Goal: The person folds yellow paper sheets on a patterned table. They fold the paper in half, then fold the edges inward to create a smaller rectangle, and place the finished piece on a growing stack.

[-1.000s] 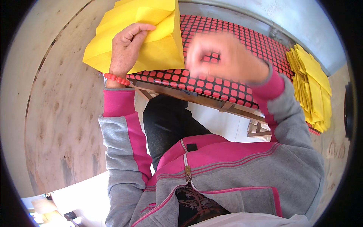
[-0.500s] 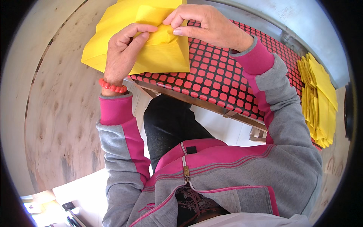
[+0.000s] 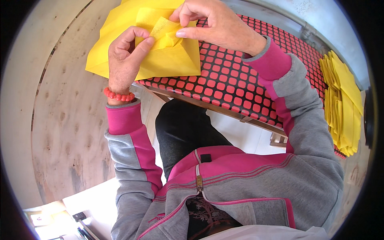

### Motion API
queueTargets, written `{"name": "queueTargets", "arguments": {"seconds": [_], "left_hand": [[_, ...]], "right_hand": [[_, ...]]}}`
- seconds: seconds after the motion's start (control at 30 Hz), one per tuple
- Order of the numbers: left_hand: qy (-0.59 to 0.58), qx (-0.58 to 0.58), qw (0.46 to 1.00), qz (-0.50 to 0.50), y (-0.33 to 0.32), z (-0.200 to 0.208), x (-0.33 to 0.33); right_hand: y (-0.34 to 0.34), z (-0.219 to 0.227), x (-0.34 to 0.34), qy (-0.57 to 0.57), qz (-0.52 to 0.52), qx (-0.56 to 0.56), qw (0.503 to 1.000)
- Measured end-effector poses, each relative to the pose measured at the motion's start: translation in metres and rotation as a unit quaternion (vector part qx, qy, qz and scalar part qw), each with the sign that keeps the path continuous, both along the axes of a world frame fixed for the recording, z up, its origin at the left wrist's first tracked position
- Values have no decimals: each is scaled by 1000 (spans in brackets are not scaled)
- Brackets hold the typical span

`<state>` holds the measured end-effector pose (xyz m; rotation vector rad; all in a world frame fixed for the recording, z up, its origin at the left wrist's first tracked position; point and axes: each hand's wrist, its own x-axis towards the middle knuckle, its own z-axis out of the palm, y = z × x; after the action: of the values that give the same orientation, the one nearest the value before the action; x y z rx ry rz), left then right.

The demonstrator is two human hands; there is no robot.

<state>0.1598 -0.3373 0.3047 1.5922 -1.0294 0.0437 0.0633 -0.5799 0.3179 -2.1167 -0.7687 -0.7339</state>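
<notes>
A yellow fabric bag point(image 3: 120, 36) lies at the far edge of the bench, its base folded into a triangular corner toward me. My left hand point(image 3: 127, 50), with a red bead bracelet at the wrist, pinches a fold of the bag between thumb and index finger. From the other side my right hand point(image 3: 214, 26) has its thumb and fingers around the edge of a loose yellow flap point(image 3: 165, 28). Crumpled layers of fabric show between both hands. The fingertips of the right hand partly hide what they grip.
Under the bag stretches a bench top covered in black cloth with red squares point(image 3: 228, 80). A stack of folded yellow bags point(image 3: 342, 106) sits at its right end. To the left stands a pale wooden board point(image 3: 68, 120). My dark-trousered leg point(image 3: 182, 132) is below the bench edge.
My hands have moved apart slightly, the left one shifting left. The flap between them has opened up, showing more of the inner yellow layer.
</notes>
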Motion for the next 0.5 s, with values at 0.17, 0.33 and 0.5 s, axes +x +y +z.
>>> {"name": "queueTargets", "arguments": {"seconds": [0.17,0.33,0.5], "left_hand": [[4,-9,1000,-3,0,-1,0],[-12,-9,1000,0,1,-2,0],[-27,4,1000,11,2,0,-1]], "right_hand": [[3,-6,13,-119,8,-63,991],[1,-10,15,-80,40,-57,994],[4,-8,10,-53,32,-4,998]]}}
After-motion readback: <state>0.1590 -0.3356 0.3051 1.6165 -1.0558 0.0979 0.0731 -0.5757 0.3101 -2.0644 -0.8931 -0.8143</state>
